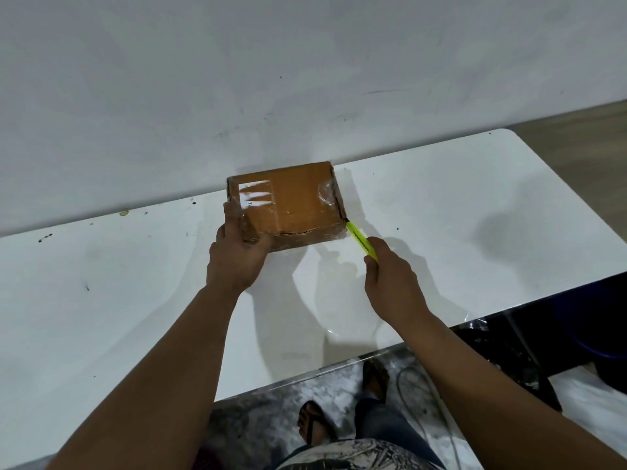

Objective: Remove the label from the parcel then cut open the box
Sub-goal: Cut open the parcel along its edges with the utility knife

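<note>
left hand (237,256) grips box (288,205) | right hand (393,283) holds cutter (360,241) at corner

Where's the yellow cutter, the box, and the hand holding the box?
yellow cutter (360,241), head view, middle of its handle.
box (298,201), head view, brown top face.
left hand (237,256), head view, back of hand.

Left arm: bare, reaching forward and slightly inward. Your left hand (237,256) grips the near left corner of the box (288,205), thumb along its near edge, fingers wrapped over the left side of the top.

Right arm: bare, reaching forward, wrist bent inward. Your right hand (390,276) holds a yellow cutter (361,242), fingers curled round the handle; beyond this grip, the cutter's tip meets the box's near right corner.
</note>
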